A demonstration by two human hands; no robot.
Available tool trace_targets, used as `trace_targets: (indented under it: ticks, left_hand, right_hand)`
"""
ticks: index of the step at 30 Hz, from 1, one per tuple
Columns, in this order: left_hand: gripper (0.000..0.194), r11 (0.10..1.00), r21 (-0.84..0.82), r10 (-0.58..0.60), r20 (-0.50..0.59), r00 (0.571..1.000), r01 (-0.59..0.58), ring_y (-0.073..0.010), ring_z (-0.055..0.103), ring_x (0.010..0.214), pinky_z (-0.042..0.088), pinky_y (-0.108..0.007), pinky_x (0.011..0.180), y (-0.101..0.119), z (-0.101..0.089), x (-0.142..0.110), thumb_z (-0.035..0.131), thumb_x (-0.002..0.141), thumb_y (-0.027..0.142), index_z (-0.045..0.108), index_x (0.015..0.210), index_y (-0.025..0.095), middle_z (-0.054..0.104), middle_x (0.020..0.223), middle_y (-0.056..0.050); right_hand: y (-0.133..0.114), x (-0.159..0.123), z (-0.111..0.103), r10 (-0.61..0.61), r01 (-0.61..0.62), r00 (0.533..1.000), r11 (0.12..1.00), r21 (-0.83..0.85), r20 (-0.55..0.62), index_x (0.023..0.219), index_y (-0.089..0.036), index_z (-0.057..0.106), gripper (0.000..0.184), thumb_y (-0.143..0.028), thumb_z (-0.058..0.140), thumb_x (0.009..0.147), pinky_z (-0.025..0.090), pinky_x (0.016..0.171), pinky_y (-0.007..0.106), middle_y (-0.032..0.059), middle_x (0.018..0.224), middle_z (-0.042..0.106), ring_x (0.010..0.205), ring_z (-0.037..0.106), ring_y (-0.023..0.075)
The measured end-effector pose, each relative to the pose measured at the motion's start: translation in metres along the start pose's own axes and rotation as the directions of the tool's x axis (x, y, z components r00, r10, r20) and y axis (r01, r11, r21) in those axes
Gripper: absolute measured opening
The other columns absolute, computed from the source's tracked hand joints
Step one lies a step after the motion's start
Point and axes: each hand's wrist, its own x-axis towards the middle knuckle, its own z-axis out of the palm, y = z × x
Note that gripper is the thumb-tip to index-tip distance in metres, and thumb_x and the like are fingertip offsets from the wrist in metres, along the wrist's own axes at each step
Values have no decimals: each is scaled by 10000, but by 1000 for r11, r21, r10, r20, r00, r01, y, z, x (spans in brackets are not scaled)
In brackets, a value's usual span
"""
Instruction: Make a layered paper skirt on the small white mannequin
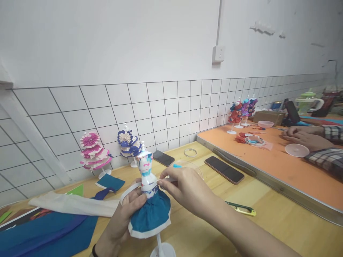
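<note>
My left hand is closed around the waist of a miniature dress form. This form has a white bodice marked with coloured paint and a teal gathered skirt with a white hem. Its white stand reaches down to the bottom edge of the view. At the waist's right side, my right hand pinches a narrow pale strip between thumb and fingers. A white band curves out over my left hand; whether it joins the pinched strip is hidden.
Two dressed miniature forms, pink and blue-white, stand by the wall. Teal fabric and white cloth lie left. Phones and a yellow-green cutter lie right. Another person's hands rest over an orange mat.
</note>
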Motion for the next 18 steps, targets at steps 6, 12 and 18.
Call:
trace_targets:
  ticks: [6, 12, 18]
  left_hand:
    - [407, 1000, 17, -6, 39, 999, 5, -268, 649, 872, 512, -329, 698, 5, -3, -3, 742, 603, 290, 607, 980, 212, 712, 866, -54]
    - [429, 990, 136, -52, 170, 984, 28, -274, 640, 898, 502, -326, 721, 11, -13, -5, 734, 645, 285, 598, 1041, 188, 711, 906, -67]
    - [401, 992, 123, -48, 274, 961, 15, -272, 605, 986, 454, -355, 833, 6, -24, -1, 702, 695, 301, 591, 1072, 221, 700, 973, -49]
  right_hand:
    - [4, 0, -9, -56, 49, 993, 997, 62, 103, 1024, -248, 639, 225, -356, 519, 868, 380, 605, 241, 2, 774, 720, 725, 636, 161]
    - [7, 2, -19, -141, 52, 935, 963, 266, 326, 896, -231, 686, 239, -352, 480, 886, 353, 528, 191, -34, 657, 637, 585, 537, 102]
    - [9, 4, -17, -42, -81, 922, 951, 297, 385, 964, -233, 655, 282, -450, 568, 806, 338, 504, 186, -19, 665, 618, 591, 528, 112]
